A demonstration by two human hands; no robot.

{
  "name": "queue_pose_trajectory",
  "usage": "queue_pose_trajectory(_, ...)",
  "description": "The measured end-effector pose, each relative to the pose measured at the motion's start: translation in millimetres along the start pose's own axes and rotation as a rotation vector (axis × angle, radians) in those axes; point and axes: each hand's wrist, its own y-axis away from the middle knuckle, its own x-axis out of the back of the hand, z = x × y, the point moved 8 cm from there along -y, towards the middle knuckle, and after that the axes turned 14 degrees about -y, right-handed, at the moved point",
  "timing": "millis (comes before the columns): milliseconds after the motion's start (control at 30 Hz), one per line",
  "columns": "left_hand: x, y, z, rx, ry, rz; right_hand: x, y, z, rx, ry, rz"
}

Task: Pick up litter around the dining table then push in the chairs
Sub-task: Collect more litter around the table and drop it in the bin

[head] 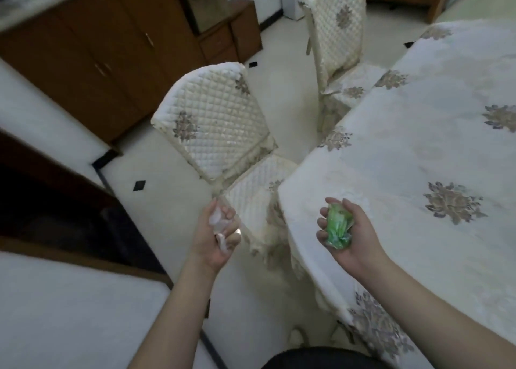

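My right hand is over the near corner of the table, its fingers curled around a crumpled green wrapper so it cannot fall. My left hand, left of that corner, pinches a pale, clear scrap of litter; I cannot tell what it is. Both hands are full, so I think I must discard this first. Beyond my left hand, the near chair stands turned away from the table; the far chair is closer in.

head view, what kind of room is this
Most likely a home dining room: a cloth-covered dining table, two quilted covered chairs beside it, and a brown wooden cabinet along the wall.
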Motion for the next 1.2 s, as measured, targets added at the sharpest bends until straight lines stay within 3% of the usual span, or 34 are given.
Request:
queue_pose_trajectory(267,89,53,31,-0.105,-0.003,0.311,-60,-29,93,-0.241,0.076,-0.116)
queue_pose_trajectory(567,207,82,102,-0.209,0.043,0.364,-134,-73,225,-0.362,0.209,-0.177)
queue_pose_trajectory(733,265,92,159,-0.255,0.092,0.476,-185,-99,270,-0.358,0.325,-0.265)
queue_pose_trajectory(1200,283,4,287,-0.346,0.024,0.265,-287,-217,326,-0.363,0.361,-0.323)
